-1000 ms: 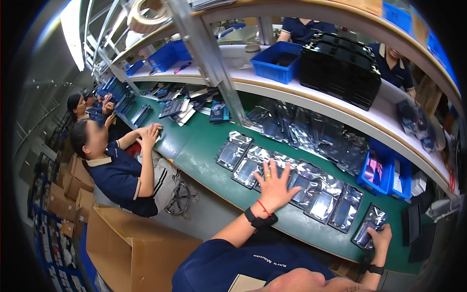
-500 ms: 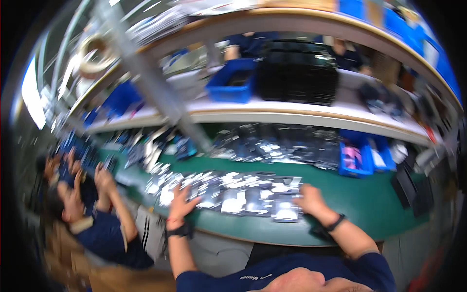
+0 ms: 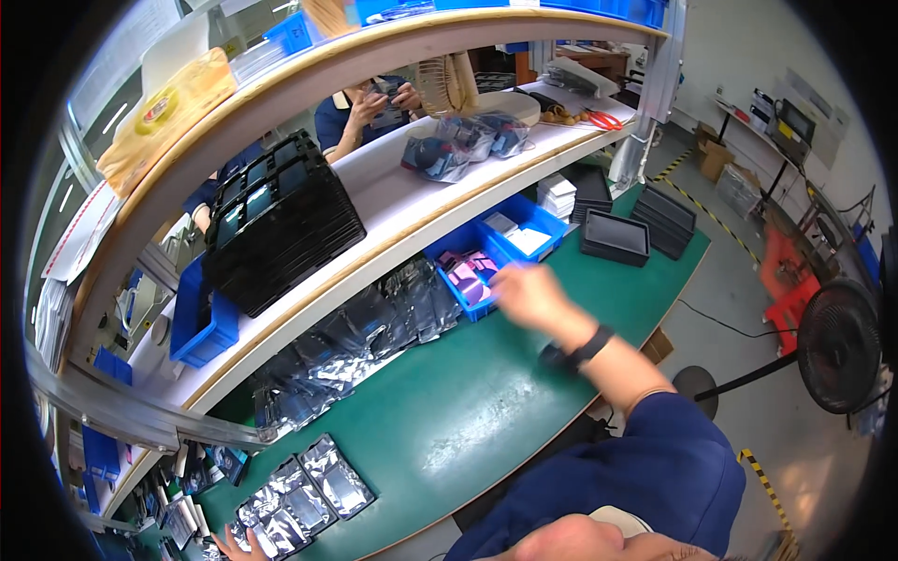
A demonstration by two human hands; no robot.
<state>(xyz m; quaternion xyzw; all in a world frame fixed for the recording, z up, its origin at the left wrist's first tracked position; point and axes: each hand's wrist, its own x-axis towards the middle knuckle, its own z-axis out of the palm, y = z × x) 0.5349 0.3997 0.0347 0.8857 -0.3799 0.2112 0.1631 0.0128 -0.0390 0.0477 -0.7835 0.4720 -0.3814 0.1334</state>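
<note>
My right hand (image 3: 535, 297), smeared by motion, is over the near right edge of a blue bin (image 3: 481, 309) of pink and purple pieces (image 3: 467, 271). Whether its fingers hold anything does not show. At the lower left, my left hand (image 3: 241, 546) is partly cut off by the picture's edge. Its visible fingers are spread beside a row of shiny silver-and-dark pouches (image 3: 306, 505) lying flat on the green table (image 3: 468, 421). One more such pouch (image 3: 337, 477) lies at the right end of that row.
Behind the table's middle, dark shiny bags (image 3: 374, 313) stand packed under the shelf. A second blue bin (image 3: 538, 218) holds white pieces. Black trays (image 3: 615, 236) sit at the far right corner. Stacked black trays (image 3: 281, 224) stand on the shelf, and a co-worker's hands (image 3: 365, 110) show behind it. A fan (image 3: 837, 346) stands right.
My view has swung to the right. My right hand has left the pouches and moved to the bin of pink pieces. My left hand stays by the pouches, now at the picture's lower edge.
</note>
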